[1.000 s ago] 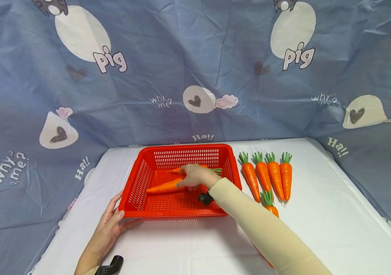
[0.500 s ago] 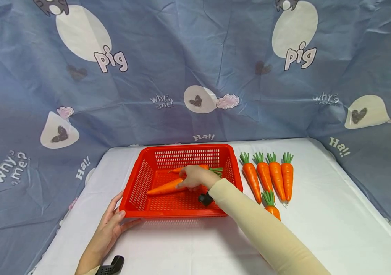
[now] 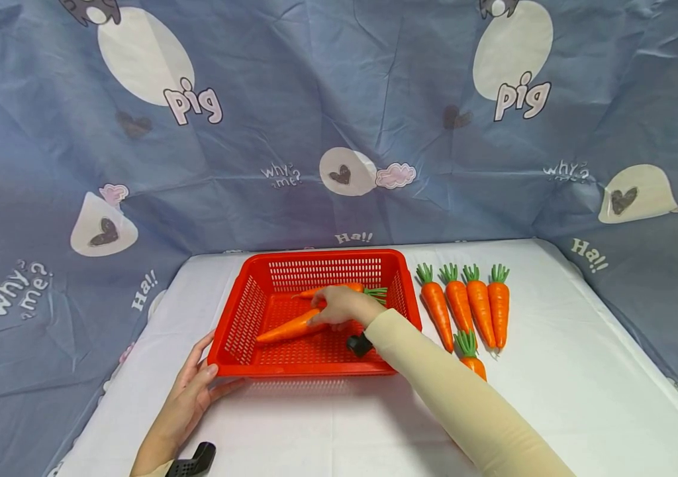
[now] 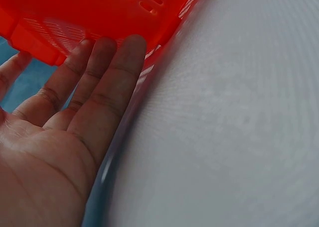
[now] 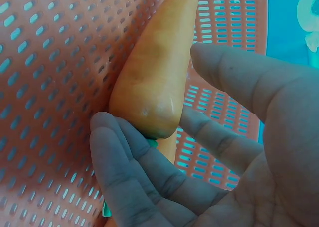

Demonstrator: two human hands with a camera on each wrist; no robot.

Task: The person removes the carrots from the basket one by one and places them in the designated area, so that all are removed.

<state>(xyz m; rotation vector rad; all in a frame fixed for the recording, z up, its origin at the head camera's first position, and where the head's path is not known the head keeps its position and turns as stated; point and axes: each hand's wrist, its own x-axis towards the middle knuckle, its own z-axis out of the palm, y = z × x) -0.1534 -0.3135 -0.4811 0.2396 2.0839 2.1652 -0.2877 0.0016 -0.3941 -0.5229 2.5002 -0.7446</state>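
Note:
In the head view a red plastic basket (image 3: 309, 370) with slotted walls stands at the back of the white table. My left hand (image 3: 187, 394) is at its front left corner, thumb by the rim. The left wrist view shows fairly straight fingers (image 4: 112, 90) against the basket's outside. Inside the basket, my right hand (image 3: 341, 307) holds an orange carrot (image 3: 291, 328) near its thick end, the tip pointing left. In the right wrist view its fingers curl round the carrot's (image 5: 149, 82) leafy end, thumb along the side. A second carrot (image 3: 352, 287) lies behind, partly hidden by the hand.
To the basket's right, several carrots (image 3: 479, 308) lie side by side, green tops away from me. Nearer is another carrot (image 3: 473, 366), partly covered by my right sleeve (image 3: 446, 391). A blue printed cloth (image 3: 291, 112) hangs behind and beside the table.
The held carrot's tip has moved slightly towards me, so the carrot lies more slanted. Little of the second carrot's position has changed. My left hand has stayed at the basket corner.

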